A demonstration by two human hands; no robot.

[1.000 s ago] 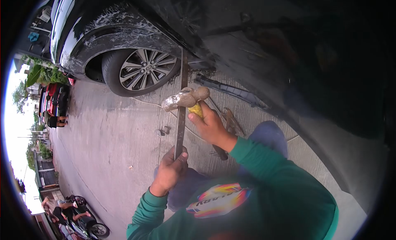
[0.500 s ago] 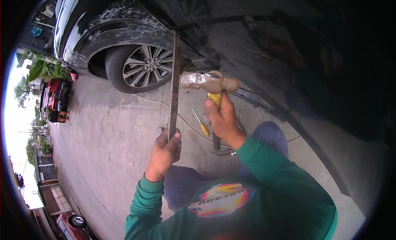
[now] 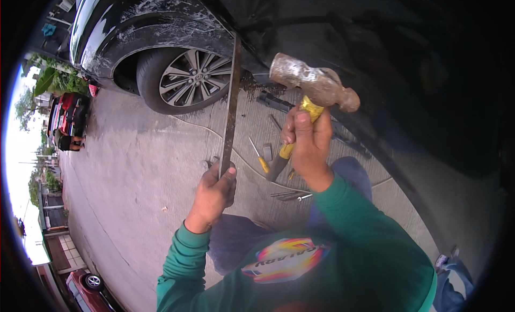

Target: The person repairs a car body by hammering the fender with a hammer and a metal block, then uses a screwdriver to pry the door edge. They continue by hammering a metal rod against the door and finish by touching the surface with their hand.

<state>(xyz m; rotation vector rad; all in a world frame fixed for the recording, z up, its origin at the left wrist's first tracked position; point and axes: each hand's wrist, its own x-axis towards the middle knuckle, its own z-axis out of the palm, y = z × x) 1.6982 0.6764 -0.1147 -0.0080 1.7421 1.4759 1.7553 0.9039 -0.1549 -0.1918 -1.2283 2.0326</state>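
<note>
Dull, rusty metal hammer head [image 3: 314, 85], dark matt metal bar [image 3: 230, 105], rough concrete ground [image 3: 139, 162], glossy car body [image 3: 134, 27].

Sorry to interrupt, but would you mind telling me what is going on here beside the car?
A person in a green long-sleeved shirt is down beside a black car. The left hand grips a long flat metal bar, its far end set against the bodywork beside the wheel. The right hand holds a hammer raised, apart from the bar. A yellow-handled screwdriver lies on the concrete.
</note>
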